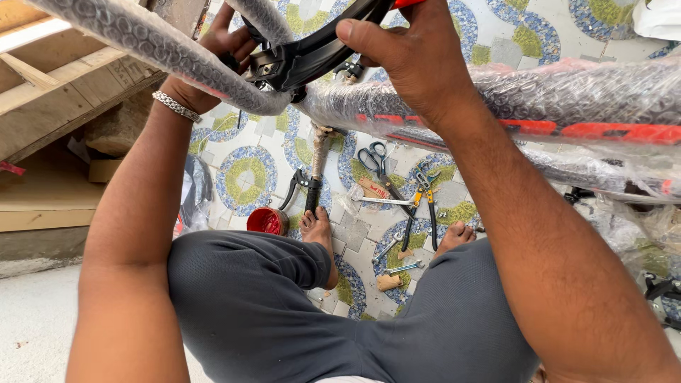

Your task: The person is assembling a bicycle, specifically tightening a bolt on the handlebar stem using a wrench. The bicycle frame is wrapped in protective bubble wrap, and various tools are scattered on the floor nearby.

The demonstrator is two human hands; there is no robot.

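Both hands on the black bracket (312, 53) at the bubble-wrapped bike frame (539, 96): my left hand (213, 64) grips its underside, my right hand (408, 53) clamps the top. Scissors (376, 162) and pliers (425, 202) on the floor below.

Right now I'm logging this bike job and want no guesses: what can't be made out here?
Head view only:
- Left hand: fingers hidden behind the black bracket.
- Right hand: fingertips cut off by the top edge.
- Wrapped frame tube: bubble wrap blurs its surface.
- Small tools by the feet: too small to identify.
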